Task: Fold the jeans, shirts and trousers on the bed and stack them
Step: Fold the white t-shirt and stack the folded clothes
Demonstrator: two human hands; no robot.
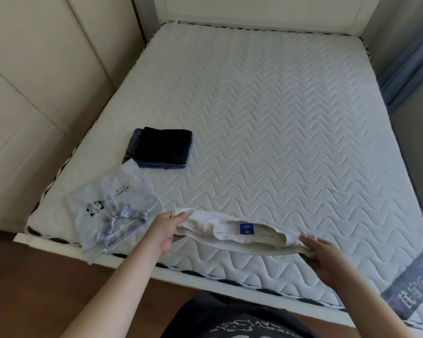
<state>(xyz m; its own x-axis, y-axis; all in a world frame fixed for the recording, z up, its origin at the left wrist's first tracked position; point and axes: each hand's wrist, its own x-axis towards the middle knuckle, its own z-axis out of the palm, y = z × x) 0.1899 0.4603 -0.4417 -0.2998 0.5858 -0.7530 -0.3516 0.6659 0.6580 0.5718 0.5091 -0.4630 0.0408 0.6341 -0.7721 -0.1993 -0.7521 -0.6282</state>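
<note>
Both hands gripping a white shirt [230, 240] on the bed [266, 118]

Left hand [167, 230] and right hand [322, 257] are clutching its ends — blue neck label [246, 228] showing, writing too small to read.

I am seeing very little readable text here. On the light blue shirt [112, 203] lying at the mattress's near left corner, a short handwritten-style line is running beside a cartoon figure; I am making out something like "abc" in it, the rest staying unclear. The white shirt [232, 234] is showing a small blue neck label [246, 228] with a white mark too small for me to read. A grey band [410, 284] along the mattress [266, 118] edge is carrying large pale characters that I am not managing to decipher.
</note>
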